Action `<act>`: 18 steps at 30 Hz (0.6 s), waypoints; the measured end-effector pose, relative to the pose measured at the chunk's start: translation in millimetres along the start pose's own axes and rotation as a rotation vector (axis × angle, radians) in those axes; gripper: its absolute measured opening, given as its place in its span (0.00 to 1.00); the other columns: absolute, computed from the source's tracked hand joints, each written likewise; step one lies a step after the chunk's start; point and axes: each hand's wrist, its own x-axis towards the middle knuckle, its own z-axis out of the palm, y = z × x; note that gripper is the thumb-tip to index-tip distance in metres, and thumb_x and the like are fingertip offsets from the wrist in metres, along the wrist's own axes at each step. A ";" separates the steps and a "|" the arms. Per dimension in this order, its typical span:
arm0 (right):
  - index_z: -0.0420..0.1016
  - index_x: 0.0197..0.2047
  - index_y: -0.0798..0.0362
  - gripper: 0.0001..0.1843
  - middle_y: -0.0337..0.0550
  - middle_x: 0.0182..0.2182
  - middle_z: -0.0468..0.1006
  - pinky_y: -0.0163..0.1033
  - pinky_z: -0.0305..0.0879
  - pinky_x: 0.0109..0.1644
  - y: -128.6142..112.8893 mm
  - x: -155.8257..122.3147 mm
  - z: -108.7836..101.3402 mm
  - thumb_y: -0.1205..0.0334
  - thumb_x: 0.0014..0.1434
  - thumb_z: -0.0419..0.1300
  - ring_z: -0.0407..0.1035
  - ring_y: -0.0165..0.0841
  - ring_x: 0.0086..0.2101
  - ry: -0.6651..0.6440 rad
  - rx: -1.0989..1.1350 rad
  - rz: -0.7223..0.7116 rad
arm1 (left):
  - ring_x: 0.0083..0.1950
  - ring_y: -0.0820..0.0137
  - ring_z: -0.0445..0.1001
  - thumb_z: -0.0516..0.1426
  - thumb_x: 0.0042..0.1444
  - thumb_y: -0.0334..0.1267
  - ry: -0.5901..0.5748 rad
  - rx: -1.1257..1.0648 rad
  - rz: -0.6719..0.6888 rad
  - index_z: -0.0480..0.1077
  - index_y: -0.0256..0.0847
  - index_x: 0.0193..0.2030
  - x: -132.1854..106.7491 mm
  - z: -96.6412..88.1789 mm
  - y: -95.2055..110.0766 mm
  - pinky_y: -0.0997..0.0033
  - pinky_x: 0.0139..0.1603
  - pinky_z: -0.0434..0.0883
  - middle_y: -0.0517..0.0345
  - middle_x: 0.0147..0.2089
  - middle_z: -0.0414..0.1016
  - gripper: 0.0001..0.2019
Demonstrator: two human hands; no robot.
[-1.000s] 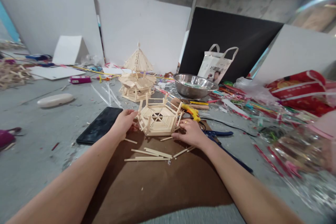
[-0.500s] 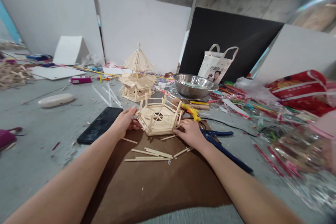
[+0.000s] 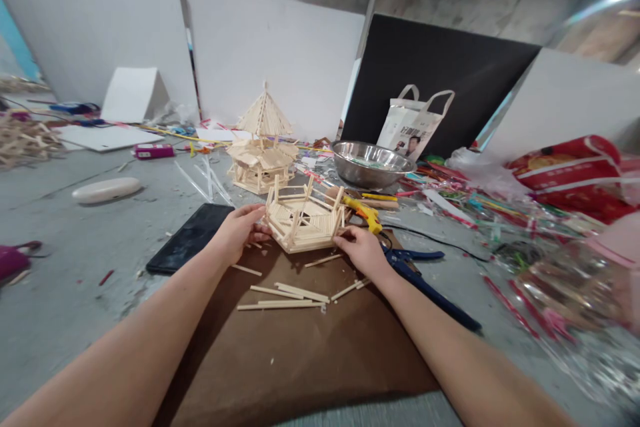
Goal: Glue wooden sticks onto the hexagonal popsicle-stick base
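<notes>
A six-sided wooden stick frame (image 3: 305,230) with short upright posts sits between my hands over a brown board (image 3: 300,360). My left hand (image 3: 245,230) grips its left side, fingers curled around the edge. At the right corner, my right hand (image 3: 365,250) pinches the frame between thumb and fingers. Several loose wooden sticks (image 3: 290,305) lie on the board in front of it. Behind stands a pagoda-like stick model (image 3: 263,147) with a pointed roof. A yellow glue gun (image 3: 365,213) lies just beyond my right hand.
Blue-handled cutters (image 3: 430,287) lie to the right of my right hand. A black phone-like slab (image 3: 190,240) is by my left wrist. Farther back stand a metal bowl (image 3: 373,170) and a white bag (image 3: 413,123). Plastic scraps litter the right side.
The stick frame has turned a little and shifted slightly away and to the right. Both hands moved with it, and the right fingers have moved up its corner.
</notes>
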 end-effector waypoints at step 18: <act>0.70 0.30 0.56 0.11 0.42 0.28 0.74 0.34 0.59 0.33 -0.5 3.8 -4.2 0.58 0.47 0.53 0.66 0.31 0.29 -0.062 0.056 0.057 | 0.13 0.74 0.62 0.49 0.42 0.54 0.264 0.535 0.130 0.66 0.37 0.27 -7.5 3.5 -0.2 0.78 0.11 0.60 0.63 0.12 0.60 0.19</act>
